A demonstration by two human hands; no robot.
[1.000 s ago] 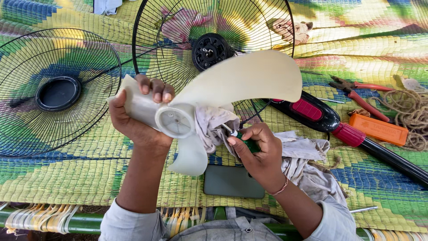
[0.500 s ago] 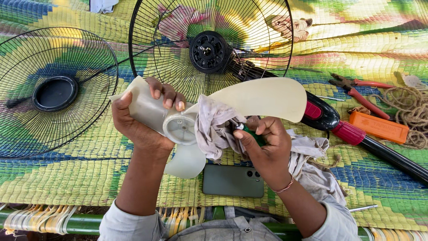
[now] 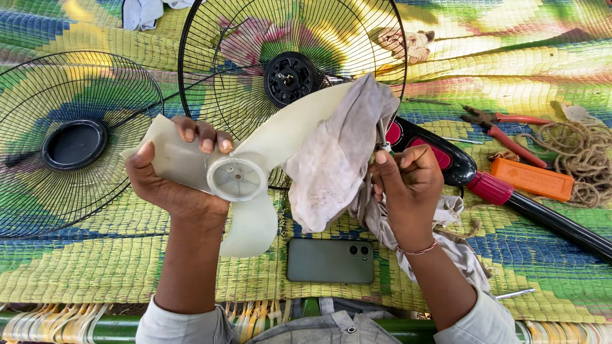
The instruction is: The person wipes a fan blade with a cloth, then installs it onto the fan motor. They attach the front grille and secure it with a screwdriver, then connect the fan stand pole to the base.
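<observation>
The left hand (image 3: 169, 185) is gripping a cream plastic fan blade (image 3: 255, 159) by one of its vanes, fingers curled over the upper edge and thumb beneath, with the blade's round hub facing the camera just right of the palm. The right hand (image 3: 408, 181) is closed in a fist around a bunched grey rag (image 3: 335, 159), which is draping over the blade's upper right vane and touching it; a thin metal tip is showing above the fist, though what it belongs to cannot be made out from this angle. Directly below and between the two forearms, a dark green phone (image 3: 330, 260) is lying face down on the woven mat (image 3: 95, 267). Beyond the hands, the rear fan guard with its black motor hub (image 3: 290, 78) is lying flat, and to the left of the left hand a detached front guard (image 3: 70, 143) is resting on the mat. To the right of the right hand, the fan's black and red stand (image 3: 497, 191) is lying across the mat, with red-handled pliers (image 3: 503, 127), an orange case (image 3: 532, 179) and a coil of rope (image 3: 583, 156) just past it.
</observation>
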